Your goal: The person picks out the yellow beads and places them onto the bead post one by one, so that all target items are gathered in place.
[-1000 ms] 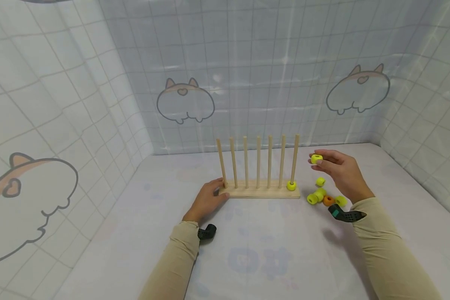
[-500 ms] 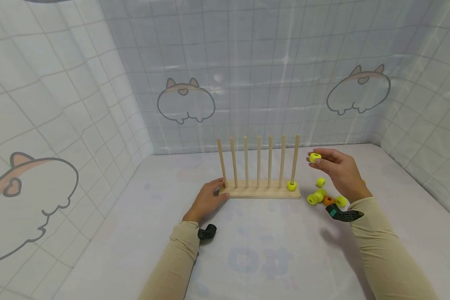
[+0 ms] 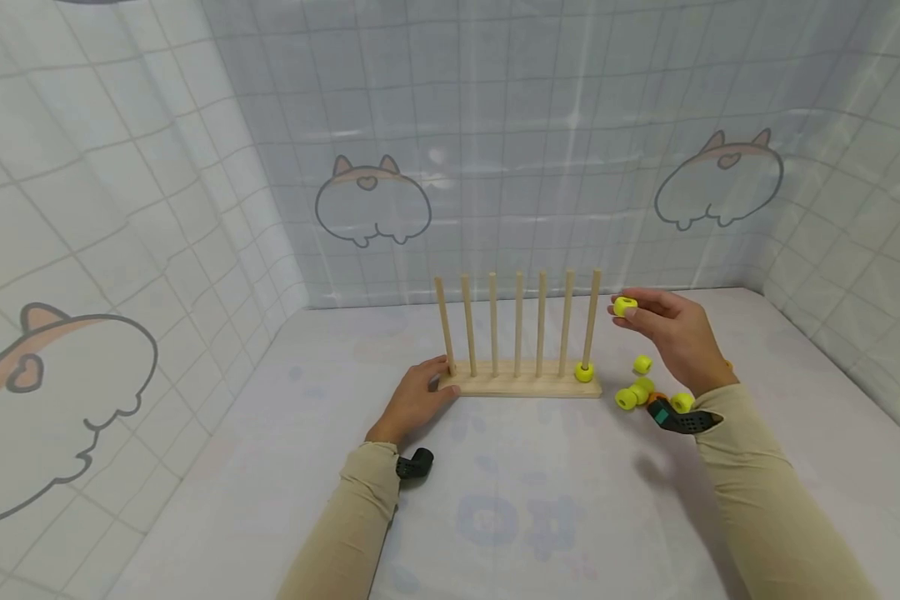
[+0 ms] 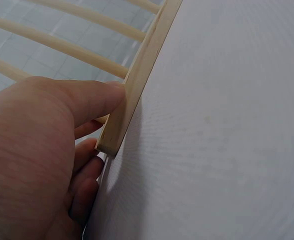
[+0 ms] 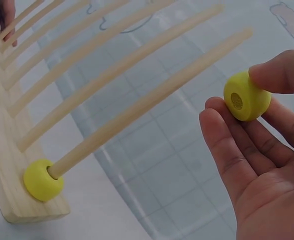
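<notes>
A wooden peg rack [image 3: 521, 386] with a row of several upright dowels stands on the table. My left hand [image 3: 414, 402] grips its left end; in the left wrist view the thumb [image 4: 99, 100] presses on the base and the other fingers lie behind it. One yellow bead [image 3: 584, 372] sits at the bottom of the rightmost dowel [image 3: 592, 321]. Just right of that dowel's top, my right hand [image 3: 675, 333] pinches another yellow bead [image 5: 247, 96] between thumb and fingers. The right wrist view shows this bead's hole, apart from the dowel.
Several loose yellow beads [image 3: 626, 398] and an orange bead [image 3: 656, 398] lie right of the rack, under my right forearm, partly hidden by the black wrist camera [image 3: 681, 417]. Behind the table hangs a tile-patterned sheet [image 3: 540, 150].
My right hand has moved a little left and up with the yellow bead, closer to the rightmost dowel's top. The left hand has stayed on the rack.
</notes>
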Action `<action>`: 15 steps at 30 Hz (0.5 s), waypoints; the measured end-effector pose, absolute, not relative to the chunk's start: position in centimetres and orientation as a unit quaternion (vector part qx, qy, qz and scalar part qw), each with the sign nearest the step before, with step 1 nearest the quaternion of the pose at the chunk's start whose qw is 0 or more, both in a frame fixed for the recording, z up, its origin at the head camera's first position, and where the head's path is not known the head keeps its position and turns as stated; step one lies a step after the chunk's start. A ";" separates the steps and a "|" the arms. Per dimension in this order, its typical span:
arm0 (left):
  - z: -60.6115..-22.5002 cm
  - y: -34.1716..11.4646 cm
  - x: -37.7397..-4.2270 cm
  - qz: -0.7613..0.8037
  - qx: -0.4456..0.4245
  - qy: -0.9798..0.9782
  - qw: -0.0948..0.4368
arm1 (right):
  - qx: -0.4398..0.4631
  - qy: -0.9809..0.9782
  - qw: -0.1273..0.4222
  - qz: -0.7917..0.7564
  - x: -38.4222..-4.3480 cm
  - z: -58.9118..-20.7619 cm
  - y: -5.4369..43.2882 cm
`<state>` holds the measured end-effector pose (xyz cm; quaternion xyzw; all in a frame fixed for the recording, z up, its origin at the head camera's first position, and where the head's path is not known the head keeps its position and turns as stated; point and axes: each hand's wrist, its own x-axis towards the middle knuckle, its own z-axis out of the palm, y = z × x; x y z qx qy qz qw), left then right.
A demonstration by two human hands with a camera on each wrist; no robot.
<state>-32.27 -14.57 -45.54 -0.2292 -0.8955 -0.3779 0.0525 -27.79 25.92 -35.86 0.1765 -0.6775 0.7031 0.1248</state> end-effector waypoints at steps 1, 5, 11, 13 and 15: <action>-45.5 -14.6 -32.3 -0.378 -0.229 -0.896 0.052 | 0.178 -0.678 0.125 0.702 -27.9 -35.8 25.9; -45.5 -14.6 -32.3 -0.374 -0.229 -0.897 0.050 | 0.183 -0.683 0.128 0.695 -28.3 -35.6 25.8; -45.5 -14.6 -32.3 -0.375 -0.230 -0.897 0.048 | 0.179 -0.683 0.129 0.696 -28.7 -35.2 25.7; -45.5 -14.6 -32.2 -0.377 -0.229 -0.896 0.048 | 0.178 -0.683 0.131 0.697 -28.7 -35.0 25.6; -45.5 -14.6 -32.3 -0.378 -0.230 -0.896 0.049 | 0.176 -0.683 0.133 0.696 -28.6 -34.9 25.5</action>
